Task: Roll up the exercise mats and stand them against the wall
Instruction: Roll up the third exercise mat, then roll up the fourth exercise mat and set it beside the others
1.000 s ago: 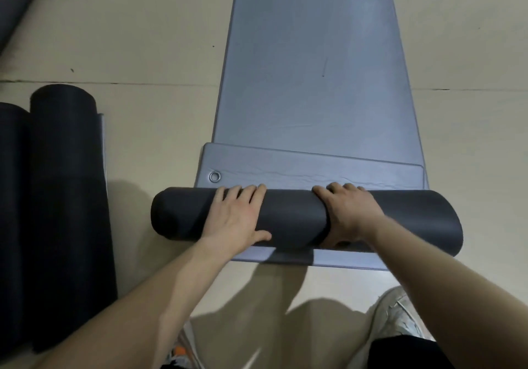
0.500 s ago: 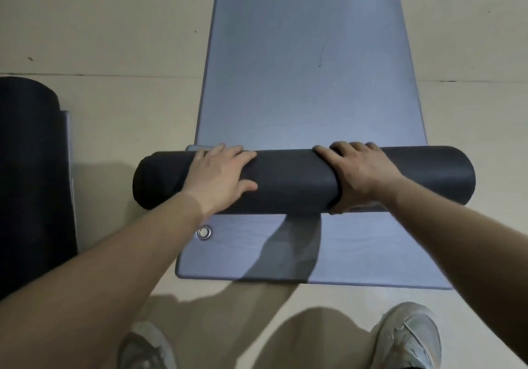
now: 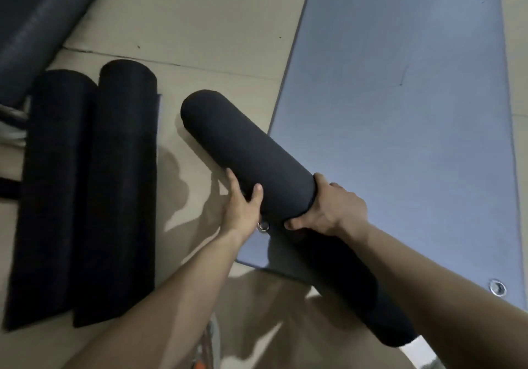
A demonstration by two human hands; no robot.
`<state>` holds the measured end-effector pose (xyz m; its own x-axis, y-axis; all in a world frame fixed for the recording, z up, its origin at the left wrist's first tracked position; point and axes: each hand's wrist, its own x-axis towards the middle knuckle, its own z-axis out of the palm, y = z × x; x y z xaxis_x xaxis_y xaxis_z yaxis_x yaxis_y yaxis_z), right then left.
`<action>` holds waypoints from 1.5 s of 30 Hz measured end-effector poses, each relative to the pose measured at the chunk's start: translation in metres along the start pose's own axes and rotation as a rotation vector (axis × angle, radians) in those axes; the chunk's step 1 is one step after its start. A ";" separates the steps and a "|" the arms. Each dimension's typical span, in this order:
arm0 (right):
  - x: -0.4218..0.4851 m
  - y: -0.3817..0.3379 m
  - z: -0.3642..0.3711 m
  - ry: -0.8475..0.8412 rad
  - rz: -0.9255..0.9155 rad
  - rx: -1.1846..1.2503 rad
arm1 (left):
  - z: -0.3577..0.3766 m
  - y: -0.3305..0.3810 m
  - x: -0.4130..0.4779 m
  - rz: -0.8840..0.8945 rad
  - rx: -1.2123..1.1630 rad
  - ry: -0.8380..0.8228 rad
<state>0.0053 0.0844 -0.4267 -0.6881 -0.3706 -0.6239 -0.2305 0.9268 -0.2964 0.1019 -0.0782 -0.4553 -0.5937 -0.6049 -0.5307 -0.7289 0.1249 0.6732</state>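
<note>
Left hand (image 3: 243, 205), right hand (image 3: 331, 211) gripping matte black cylindrical roll (image 3: 248, 151), smooth blue-grey mat (image 3: 400, 111)

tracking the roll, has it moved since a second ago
Yes. The roll swung from square across the blue mat to diagonal, far end past its left edge.

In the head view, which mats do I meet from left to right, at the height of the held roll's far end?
First the outer black rolled mat, then the second black rolled mat, the held roll, the flat blue-grey mat.
</note>
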 end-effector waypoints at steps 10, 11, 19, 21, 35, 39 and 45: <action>0.061 -0.157 0.044 -0.055 -0.155 0.352 | -0.109 -0.024 0.073 -0.008 -0.168 0.147; 0.065 -0.166 0.048 -0.058 -0.158 0.406 | -0.118 -0.025 0.080 0.009 -0.133 0.150; 0.082 -0.247 0.084 0.015 -0.100 0.470 | -0.181 -0.031 0.115 0.071 0.195 0.287; 0.082 -0.258 0.090 0.020 -0.097 0.499 | -0.191 -0.035 0.119 0.086 0.164 0.270; 0.007 -0.107 0.039 0.043 -0.087 0.246 | -0.122 0.018 0.022 0.306 0.662 0.114; -0.036 0.026 0.029 0.049 0.105 0.197 | -0.039 0.015 -0.028 0.382 0.819 -0.214; -0.092 0.179 0.066 -0.034 0.242 0.029 | 0.090 -0.013 -0.080 0.546 1.042 -0.533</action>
<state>0.0729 0.2801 -0.4703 -0.6968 -0.1402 -0.7034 -0.0415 0.9870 -0.1555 0.1284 0.0398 -0.4682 -0.7838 0.0752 -0.6165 -0.1276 0.9520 0.2784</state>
